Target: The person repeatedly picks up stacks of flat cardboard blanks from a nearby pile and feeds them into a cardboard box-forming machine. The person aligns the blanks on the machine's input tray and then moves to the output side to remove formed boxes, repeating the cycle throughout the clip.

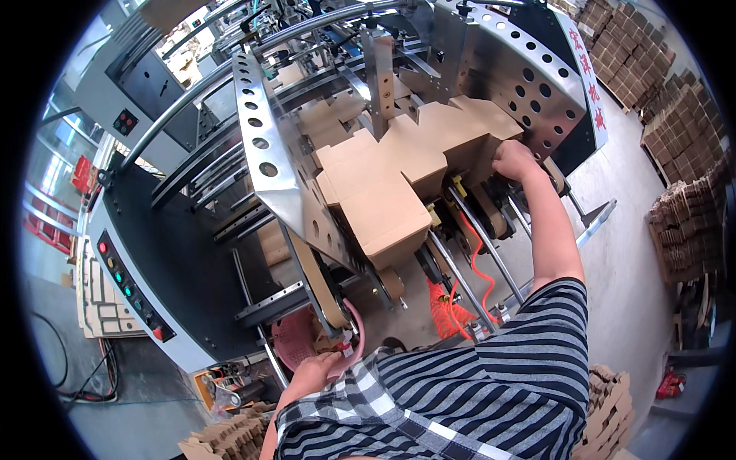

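1. Starting nearest, at the lower centre of the frame: my left hand rests on the rim of a pink bowl tucked under the machine; the fingers curl over the edge, but I cannot tell whether they truly clamp it.
2. Just above the bowl, a drive belt runs over a pulley, with an orange coiled hose to its right.
3. At centre frame lies the stack of flat brown cardboard blanks, sitting in the feeder between the two perforated steel side guides.
4. My right hand, right of centre, is closed against the stack's far right edge, pressing or gripping the blanks there.
5. Handling, as I judge it: each blank is light, stiff along its flutes, dry and not slippery, yet corners crush easily. The stack is best held at opposite edges, squared, never by a single flap.
6. Farthest, at upper right: bundled cartons stacked on the floor.
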Demonstrator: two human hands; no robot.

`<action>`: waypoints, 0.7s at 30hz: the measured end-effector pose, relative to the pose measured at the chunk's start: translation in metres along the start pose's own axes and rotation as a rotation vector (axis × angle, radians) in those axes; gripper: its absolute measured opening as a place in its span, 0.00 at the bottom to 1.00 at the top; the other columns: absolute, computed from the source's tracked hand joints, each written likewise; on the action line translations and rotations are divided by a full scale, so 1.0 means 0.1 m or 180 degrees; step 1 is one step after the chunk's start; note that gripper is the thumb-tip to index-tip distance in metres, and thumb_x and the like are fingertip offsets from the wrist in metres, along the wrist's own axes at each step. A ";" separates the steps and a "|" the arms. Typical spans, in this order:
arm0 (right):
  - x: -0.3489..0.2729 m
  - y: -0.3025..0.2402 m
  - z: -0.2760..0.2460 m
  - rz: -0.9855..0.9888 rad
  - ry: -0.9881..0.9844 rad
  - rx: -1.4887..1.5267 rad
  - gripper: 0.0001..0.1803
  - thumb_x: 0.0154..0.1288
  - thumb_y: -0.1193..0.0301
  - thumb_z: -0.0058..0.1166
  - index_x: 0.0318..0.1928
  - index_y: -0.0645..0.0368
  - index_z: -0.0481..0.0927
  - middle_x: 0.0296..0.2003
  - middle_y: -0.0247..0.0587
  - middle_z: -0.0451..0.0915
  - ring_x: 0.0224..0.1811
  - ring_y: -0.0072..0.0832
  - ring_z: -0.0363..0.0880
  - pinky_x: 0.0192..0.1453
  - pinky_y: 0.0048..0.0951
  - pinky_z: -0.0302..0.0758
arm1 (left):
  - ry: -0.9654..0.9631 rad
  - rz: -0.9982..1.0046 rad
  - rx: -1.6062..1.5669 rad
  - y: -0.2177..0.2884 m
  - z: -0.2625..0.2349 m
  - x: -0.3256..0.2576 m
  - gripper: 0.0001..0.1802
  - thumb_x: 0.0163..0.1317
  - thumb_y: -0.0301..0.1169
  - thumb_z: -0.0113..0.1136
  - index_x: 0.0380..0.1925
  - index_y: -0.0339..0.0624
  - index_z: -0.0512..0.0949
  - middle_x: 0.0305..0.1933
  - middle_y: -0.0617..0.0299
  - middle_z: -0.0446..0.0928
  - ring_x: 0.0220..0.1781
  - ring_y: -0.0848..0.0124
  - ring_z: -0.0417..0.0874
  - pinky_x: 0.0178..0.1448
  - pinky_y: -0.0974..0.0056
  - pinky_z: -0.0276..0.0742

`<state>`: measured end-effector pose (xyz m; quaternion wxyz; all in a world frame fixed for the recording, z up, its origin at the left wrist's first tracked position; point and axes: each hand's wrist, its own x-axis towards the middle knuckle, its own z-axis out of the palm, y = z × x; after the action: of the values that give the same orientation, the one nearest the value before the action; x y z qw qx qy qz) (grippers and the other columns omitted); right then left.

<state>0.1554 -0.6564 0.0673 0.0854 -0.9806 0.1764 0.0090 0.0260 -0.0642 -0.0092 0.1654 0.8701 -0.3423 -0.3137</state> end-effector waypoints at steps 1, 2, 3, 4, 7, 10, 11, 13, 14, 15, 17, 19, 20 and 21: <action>-0.01 -0.01 0.00 0.0084 -0.0094 0.0064 0.09 0.46 0.67 0.57 0.28 0.57 0.85 0.29 0.48 0.82 0.35 0.44 0.82 0.43 0.39 0.78 | 0.0091 0.0113 -0.0028 0.00 0.01 0.00 0.29 0.49 0.28 0.65 0.55 0.42 0.72 0.53 0.51 0.77 0.52 0.49 0.78 0.55 0.53 0.74; -0.03 -0.03 0.00 0.0025 -0.0046 0.0021 0.09 0.46 0.67 0.57 0.28 0.57 0.84 0.30 0.49 0.82 0.36 0.44 0.82 0.44 0.40 0.78 | 0.0100 0.0146 -0.0010 0.00 0.01 0.01 0.29 0.49 0.27 0.64 0.55 0.42 0.72 0.53 0.50 0.77 0.52 0.49 0.78 0.55 0.53 0.74; -0.02 -0.05 -0.02 0.0042 -0.0075 -0.0064 0.10 0.46 0.67 0.56 0.28 0.58 0.84 0.31 0.50 0.82 0.37 0.45 0.82 0.45 0.41 0.78 | 0.0113 0.0173 0.0011 0.00 0.00 0.01 0.29 0.49 0.27 0.64 0.55 0.42 0.72 0.53 0.50 0.77 0.52 0.49 0.78 0.55 0.53 0.74; -0.02 -0.07 -0.04 0.0019 -0.0044 -0.0143 0.10 0.46 0.67 0.55 0.28 0.58 0.84 0.33 0.50 0.83 0.38 0.45 0.82 0.45 0.42 0.78 | 0.0157 0.0162 0.0002 0.00 -0.01 0.00 0.29 0.49 0.27 0.64 0.56 0.43 0.72 0.53 0.50 0.77 0.52 0.49 0.78 0.55 0.53 0.74; 0.02 -0.16 -0.08 -0.0107 0.0177 -0.0469 0.10 0.47 0.67 0.55 0.28 0.59 0.84 0.32 0.51 0.82 0.38 0.45 0.82 0.45 0.42 0.78 | 0.0138 0.0075 -0.0052 0.03 -0.03 -0.02 0.29 0.50 0.25 0.63 0.56 0.43 0.72 0.54 0.50 0.76 0.52 0.49 0.78 0.56 0.53 0.74; -0.02 -0.20 -0.14 -0.0100 0.0005 -0.0405 0.10 0.47 0.68 0.55 0.28 0.59 0.83 0.32 0.52 0.82 0.39 0.45 0.82 0.45 0.42 0.78 | -0.0084 -0.0070 -0.0146 0.05 -0.03 0.01 0.29 0.50 0.24 0.62 0.56 0.43 0.72 0.54 0.50 0.76 0.53 0.49 0.78 0.56 0.53 0.74; -0.06 -0.22 -0.17 -0.0035 -0.0096 -0.0423 0.10 0.48 0.68 0.55 0.29 0.59 0.83 0.32 0.51 0.82 0.39 0.45 0.82 0.45 0.41 0.78 | -0.0018 0.0005 -0.0157 0.05 -0.03 0.02 0.29 0.50 0.24 0.62 0.56 0.43 0.72 0.54 0.50 0.76 0.53 0.49 0.78 0.56 0.54 0.74; -0.17 -0.27 -0.21 -0.0048 -0.0196 -0.0225 0.10 0.48 0.67 0.57 0.29 0.59 0.84 0.32 0.50 0.83 0.38 0.44 0.82 0.45 0.40 0.78 | 0.0037 0.0049 -0.0128 0.05 -0.03 0.04 0.28 0.50 0.24 0.61 0.56 0.43 0.72 0.54 0.50 0.77 0.53 0.49 0.78 0.56 0.54 0.74; -0.23 -0.32 -0.23 -0.0037 -0.0237 -0.0176 0.10 0.48 0.67 0.57 0.30 0.59 0.84 0.32 0.49 0.83 0.38 0.44 0.82 0.45 0.39 0.78 | 0.0074 0.0068 -0.0118 0.04 -0.03 0.04 0.28 0.50 0.24 0.61 0.56 0.43 0.73 0.54 0.50 0.77 0.53 0.49 0.78 0.56 0.54 0.74; -0.30 -0.39 -0.23 -0.0217 -0.0237 0.0308 0.11 0.48 0.67 0.58 0.30 0.61 0.84 0.30 0.49 0.83 0.36 0.43 0.82 0.44 0.38 0.78 | 0.0110 0.0084 -0.0115 0.04 -0.03 0.03 0.28 0.50 0.24 0.61 0.56 0.43 0.73 0.54 0.50 0.77 0.53 0.49 0.78 0.56 0.54 0.74; -0.43 -0.53 -0.18 -0.0688 -0.0166 0.1266 0.11 0.49 0.68 0.61 0.31 0.63 0.84 0.27 0.49 0.82 0.33 0.41 0.82 0.42 0.36 0.78 | 0.0124 0.0093 -0.0117 0.02 -0.01 0.02 0.28 0.51 0.24 0.61 0.56 0.44 0.73 0.54 0.50 0.77 0.53 0.49 0.78 0.56 0.54 0.74; -0.48 -0.70 -0.09 -0.0822 -0.0294 0.1173 0.13 0.50 0.67 0.60 0.33 0.64 0.84 0.28 0.49 0.82 0.33 0.40 0.82 0.42 0.35 0.78 | 0.0126 0.0097 -0.0086 0.01 0.01 0.00 0.27 0.51 0.24 0.60 0.56 0.44 0.73 0.54 0.50 0.77 0.53 0.49 0.78 0.56 0.54 0.74; -0.47 -0.78 -0.03 -0.0894 -0.0463 0.0892 0.13 0.50 0.67 0.59 0.33 0.63 0.84 0.29 0.50 0.82 0.34 0.41 0.82 0.43 0.36 0.77 | 0.0100 0.0071 -0.0110 0.00 0.02 0.00 0.27 0.51 0.24 0.60 0.55 0.43 0.73 0.54 0.50 0.77 0.53 0.49 0.78 0.56 0.54 0.74; -0.47 -0.86 0.04 -0.0834 -0.0594 0.0701 0.11 0.51 0.68 0.57 0.33 0.61 0.85 0.30 0.50 0.82 0.35 0.44 0.81 0.43 0.37 0.77 | 0.0094 0.0066 -0.0105 -0.02 0.03 0.01 0.27 0.51 0.24 0.60 0.55 0.43 0.73 0.54 0.50 0.76 0.53 0.49 0.78 0.56 0.54 0.74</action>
<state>0.1410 -0.5605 0.0796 0.2087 -0.9748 0.0385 0.0694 0.0250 -0.0639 -0.0129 0.1881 0.8682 -0.3436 -0.3046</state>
